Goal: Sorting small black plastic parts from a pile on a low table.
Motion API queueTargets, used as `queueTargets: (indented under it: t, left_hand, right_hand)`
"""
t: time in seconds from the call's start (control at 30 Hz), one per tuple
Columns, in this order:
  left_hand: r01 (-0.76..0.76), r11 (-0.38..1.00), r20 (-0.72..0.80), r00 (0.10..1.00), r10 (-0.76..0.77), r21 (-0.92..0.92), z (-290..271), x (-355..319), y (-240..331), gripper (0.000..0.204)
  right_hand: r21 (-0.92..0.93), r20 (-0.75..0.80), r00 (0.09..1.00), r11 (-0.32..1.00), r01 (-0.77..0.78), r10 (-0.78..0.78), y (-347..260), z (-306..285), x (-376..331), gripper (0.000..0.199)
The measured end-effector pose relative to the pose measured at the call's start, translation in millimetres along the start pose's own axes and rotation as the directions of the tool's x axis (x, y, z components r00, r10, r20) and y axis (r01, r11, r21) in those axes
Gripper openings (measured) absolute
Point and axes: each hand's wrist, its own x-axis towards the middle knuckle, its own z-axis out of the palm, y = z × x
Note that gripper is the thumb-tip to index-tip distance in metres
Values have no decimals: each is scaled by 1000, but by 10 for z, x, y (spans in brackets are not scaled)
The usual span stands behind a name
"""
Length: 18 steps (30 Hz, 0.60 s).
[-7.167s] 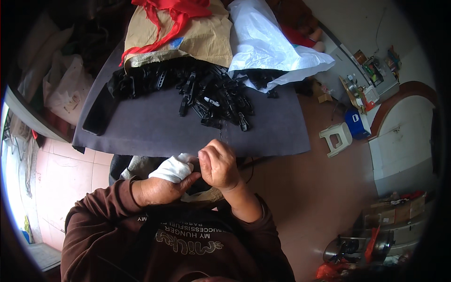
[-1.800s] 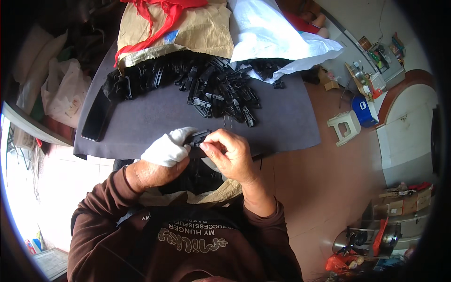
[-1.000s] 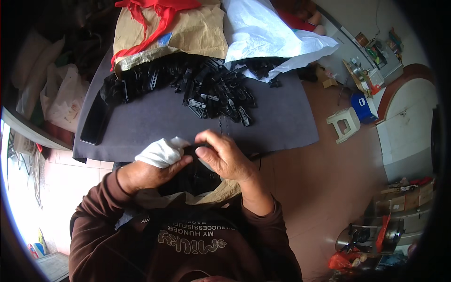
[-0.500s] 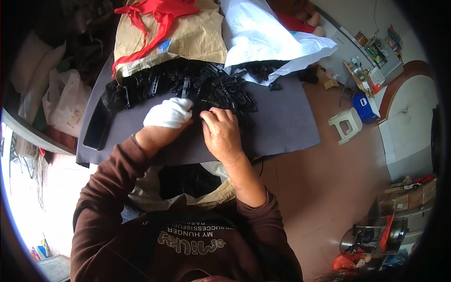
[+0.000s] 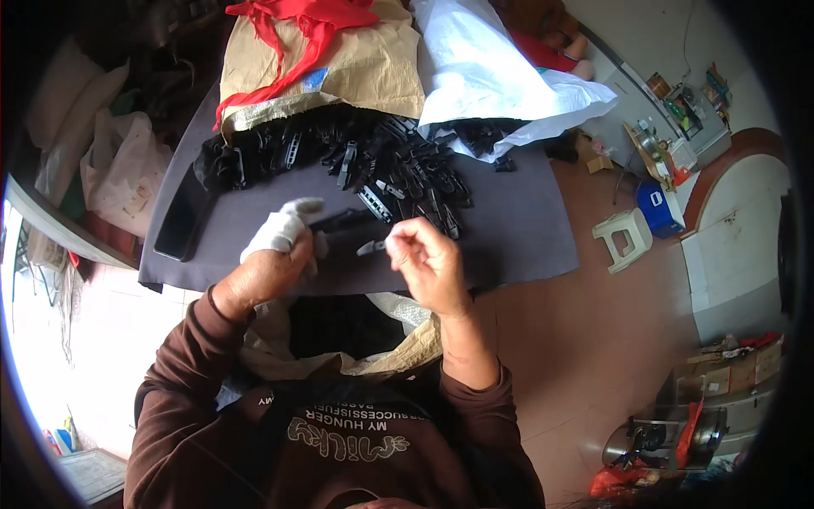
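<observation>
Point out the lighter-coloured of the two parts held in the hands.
It is the short grey piece, pinched in the bare right hand. The other, a black part in the partly white-covered left hand, is longer and darker.

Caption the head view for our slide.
Left hand holds a black part, right hand a small grey piece, over a table.

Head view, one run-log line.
left hand: holds dark part; right hand: holds small grey piece; black parts: heaped on table; phone: on table
</observation>
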Motion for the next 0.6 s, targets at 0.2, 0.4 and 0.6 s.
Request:
queueTargets:
  t: [0.2, 0.4, 0.6]
  left_hand:
    - [-6, 995, 311, 950, 35, -95, 136, -233, 186, 32]
    - [-610, 715, 250, 792, 557, 341, 226, -230, 69, 11]
    - [-542, 645, 128, 809, 573, 539, 316, -290, 9, 16]
  right_hand:
    - [101, 79, 996, 994, -49, 42, -62, 223, -95, 9]
    - [95, 80, 996, 994, -50, 42, -107, 189, -135, 10]
    - [25, 63, 989, 991, 134, -135, -188, 221, -135, 12]
